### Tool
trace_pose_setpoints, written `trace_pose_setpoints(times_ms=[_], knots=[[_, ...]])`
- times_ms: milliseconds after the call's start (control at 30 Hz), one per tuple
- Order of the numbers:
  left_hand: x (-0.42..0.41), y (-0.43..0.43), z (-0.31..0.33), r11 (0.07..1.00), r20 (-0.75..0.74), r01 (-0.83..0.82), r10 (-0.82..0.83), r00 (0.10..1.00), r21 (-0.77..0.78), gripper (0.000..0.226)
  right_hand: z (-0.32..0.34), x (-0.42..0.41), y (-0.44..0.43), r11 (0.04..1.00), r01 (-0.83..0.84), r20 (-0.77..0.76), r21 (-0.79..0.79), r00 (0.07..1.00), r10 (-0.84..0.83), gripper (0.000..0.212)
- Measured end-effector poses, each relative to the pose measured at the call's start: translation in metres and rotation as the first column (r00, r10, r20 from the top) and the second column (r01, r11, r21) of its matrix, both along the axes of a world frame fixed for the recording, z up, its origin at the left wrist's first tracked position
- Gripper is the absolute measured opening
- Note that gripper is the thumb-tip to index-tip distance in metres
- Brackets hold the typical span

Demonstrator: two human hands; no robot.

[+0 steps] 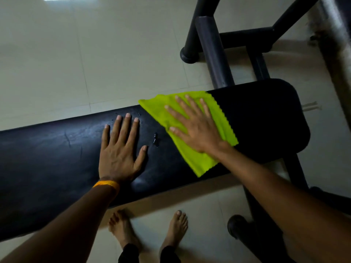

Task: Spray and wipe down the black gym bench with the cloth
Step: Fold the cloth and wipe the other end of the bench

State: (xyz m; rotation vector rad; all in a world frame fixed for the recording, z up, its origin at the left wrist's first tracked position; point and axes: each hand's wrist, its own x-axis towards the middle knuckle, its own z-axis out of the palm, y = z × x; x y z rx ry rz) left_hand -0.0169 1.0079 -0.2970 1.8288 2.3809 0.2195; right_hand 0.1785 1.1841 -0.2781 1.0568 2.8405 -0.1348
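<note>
The black padded gym bench (pixel 266 114) runs across the view from lower left to upper right. A bright yellow-green cloth (pixel 197 160) lies spread on its right half. My right hand (pixel 193 126) presses flat on the cloth, fingers spread and pointing away from me. My left hand (pixel 119 149) rests flat on the bare pad just left of the cloth, fingers apart, holding nothing; an orange band circles its wrist. A few droplets of liquid (pixel 155 140) glisten on the pad between the two hands. No spray bottle is in sight.
The bench's dark metal frame tubes (pixel 214 54) rise behind the pad at upper right, and a support leg with a round foot (pixel 237 226) stands at lower right. My bare feet (pixel 121 228) stand on the pale tiled floor (pixel 76 54) in front of the bench.
</note>
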Motion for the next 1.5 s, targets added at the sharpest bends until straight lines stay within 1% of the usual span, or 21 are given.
trace_pose_setpoints(times_ms=[100, 167, 233, 300, 333, 400, 467, 533, 633, 733, 800, 867, 933, 967, 1067, 1133, 1200, 1267, 1367, 1433, 1500], knots=[[-0.001, -0.002, -0.003, 1.0, -0.005, 0.002, -0.002, 1.0, 0.006, 0.076, -0.006, -0.009, 0.007, 0.936, 0.351, -0.067, 0.019, 0.935, -0.349, 0.059], [0.001, -0.004, -0.003, 1.0, -0.007, -0.006, 0.006, 1.0, 0.016, 0.076, -0.007, -0.023, -0.038, 0.898, 0.44, -0.093, 0.026, 0.895, -0.436, 0.059], [0.003, -0.002, -0.002, 1.0, -0.007, -0.007, 0.008, 1.0, 0.026, 0.075, -0.002, -0.017, -0.07, 0.966, 0.257, -0.064, -0.023, 0.964, -0.258, 0.06], [0.001, 0.0, -0.001, 1.0, -0.015, -0.006, 0.006, 1.0, 0.023, 0.075, 0.0, 0.009, -0.059, 0.998, 0.046, -0.059, -0.038, 0.997, -0.048, 0.062], [-0.001, 0.0, -0.002, 1.0, -0.02, -0.006, 0.006, 1.0, 0.014, 0.075, -0.001, 0.026, -0.046, 0.999, 0.025, -0.049, -0.025, 0.998, -0.027, 0.063], [-0.001, -0.002, -0.002, 1.0, -0.019, -0.004, 0.004, 1.0, -0.005, 0.075, -0.003, 0.064, -0.027, 0.975, 0.221, -0.038, 0.017, 0.975, -0.221, 0.064], [0.001, -0.002, -0.002, 1.0, -0.014, -0.005, 0.005, 1.0, -0.01, 0.076, -0.004, 0.086, -0.043, 0.862, 0.505, -0.07, 0.044, 0.862, -0.502, 0.064], [0.001, -0.001, -0.002, 1.0, -0.01, -0.008, 0.007, 1.0, -0.013, 0.076, -0.006, 0.073, -0.088, 0.785, 0.617, -0.071, 0.052, 0.786, -0.614, 0.064], [0.001, -0.003, -0.002, 1.0, -0.007, -0.008, 0.008, 1.0, -0.022, 0.076, -0.008, 0.049, -0.138, 0.889, 0.458, -0.019, 0.008, 0.889, -0.458, 0.064], [0.001, -0.002, -0.001, 1.0, -0.006, -0.006, 0.006, 1.0, -0.009, 0.076, -0.004, 0.056, -0.092, 0.972, 0.235, -0.015, -0.001, 0.972, -0.235, 0.065], [0.0, -0.001, -0.002, 1.0, -0.006, -0.007, 0.007, 1.0, -0.008, 0.076, -0.006, 0.054, -0.043, 0.955, 0.294, -0.033, 0.034, 0.956, -0.293, 0.065], [-0.001, -0.003, -0.004, 1.0, -0.012, -0.012, 0.012, 1.0, -0.009, 0.076, -0.012, 0.034, -0.021, 0.826, 0.561, -0.085, 0.054, 0.827, -0.556, 0.065], [0.001, -0.006, -0.004, 1.0, -0.007, -0.008, 0.008, 1.0, -0.009, 0.076, -0.013, 0.001, -0.04, 0.721, 0.69, -0.125, 0.063, 0.722, -0.68, 0.065], [0.001, -0.006, -0.004, 1.0, -0.003, -0.007, 0.006, 1.0, -0.003, 0.076, -0.012, -0.013, -0.059, 0.757, 0.652, -0.109, 0.05, 0.756, -0.645, 0.065], [0.002, -0.003, -0.002, 1.0, 0.008, -0.007, 0.007, 1.0, 0.012, 0.076, -0.002, -0.02, -0.095, 0.948, 0.317, -0.03, -0.012, 0.948, -0.317, 0.062], [0.002, -0.001, -0.002, 1.0, 0.003, -0.001, 0.001, 1.0, 0.01, 0.075, -0.002, -0.009, -0.066, 0.98, 0.199, -0.037, -0.012, 0.979, -0.199, 0.06], [0.001, 0.0, -0.002, 1.0, -0.001, 0.006, -0.006, 1.0, 0.004, 0.076, -0.01, -0.002, -0.023, 0.944, 0.331, -0.091, 0.015, 0.94, -0.328, 0.056], [0.001, -0.001, -0.003, 1.0, 0.002, 0.01, -0.01, 1.0, -0.004, 0.076, -0.014, 0.003, 0.001, 0.846, 0.532, -0.135, 0.02, 0.84, -0.525, 0.056], [-0.001, -0.003, -0.004, 1.0, -0.004, 0.008, -0.008, 1.0, 0.002, 0.076, -0.014, -0.017, -0.037, 0.754, 0.656, -0.15, 0.029, 0.749, -0.646, 0.058], [-0.002, -0.004, -0.003, 1.0, 0.0, 0.007, -0.007, 1.0, 0.015, 0.076, -0.008, -0.026, -0.093, 0.834, 0.551, -0.109, -0.008, 0.829, -0.549, 0.058], [-0.001, -0.002, -0.003, 0.999, 0.006, 0.01, -0.01, 1.0, 0.036, 0.075, -0.002, -0.014, -0.126, 0.947, 0.317, -0.049, -0.04, 0.946, -0.319, 0.058]])
